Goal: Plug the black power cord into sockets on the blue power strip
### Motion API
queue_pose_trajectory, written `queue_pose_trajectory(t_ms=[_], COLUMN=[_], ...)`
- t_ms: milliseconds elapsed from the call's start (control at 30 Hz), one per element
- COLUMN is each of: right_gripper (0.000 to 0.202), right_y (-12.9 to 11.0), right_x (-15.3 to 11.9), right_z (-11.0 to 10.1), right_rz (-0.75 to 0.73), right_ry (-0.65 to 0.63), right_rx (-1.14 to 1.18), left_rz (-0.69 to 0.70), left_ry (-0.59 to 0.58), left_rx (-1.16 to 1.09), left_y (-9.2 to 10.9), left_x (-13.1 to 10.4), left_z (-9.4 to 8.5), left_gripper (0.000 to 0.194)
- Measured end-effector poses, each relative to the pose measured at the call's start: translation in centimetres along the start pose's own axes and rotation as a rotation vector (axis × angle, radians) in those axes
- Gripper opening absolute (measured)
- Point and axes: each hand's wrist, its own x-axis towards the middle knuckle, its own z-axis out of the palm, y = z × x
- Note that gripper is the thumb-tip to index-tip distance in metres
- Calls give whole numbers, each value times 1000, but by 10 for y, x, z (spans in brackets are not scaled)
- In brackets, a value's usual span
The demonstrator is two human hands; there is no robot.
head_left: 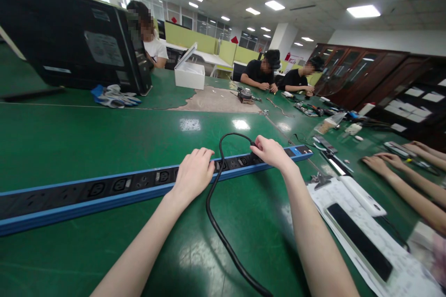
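A long power strip (142, 180), black-faced with blue edges and a row of sockets, lies across the green table. My left hand (194, 171) is closed over its middle, fingers around the far edge. Farther right along the strip, my right hand (271, 152) grips the plug end of a black power cord (226, 243) at the sockets. The plug is mostly hidden by the fingers, so I cannot tell how deep it sits. From there the cord loops left over the strip and runs down toward me.
At the right lie a clipboard with papers (313, 195), a dark-screened phone (358, 241) and a white handheld device (362, 195). Another person's hands (378, 164) rest beyond them. Gloves (114, 96), a computer case (69, 51) and a white box (190, 76) stand farther back, with people seated behind.
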Motion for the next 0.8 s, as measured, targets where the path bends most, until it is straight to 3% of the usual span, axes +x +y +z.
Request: queue_pose_trajectory(t_ms=[167,533,800], right_gripper=[29,27,31], right_y=[4,19,3], right_x=[3,3,1], right_z=[-1,6,6], right_rz=[-2,-59,15], right_ry=[-7,-13,-2], right_rx=[19,145,-21], left_rz=[32,19,-12], left_ry=[-108,-102,-102], left_rx=[66,84,107], left_y=[-4,-3,1], left_x=[-4,-5,-5], left_z=[14,12,12], left_gripper=[39,41,41])
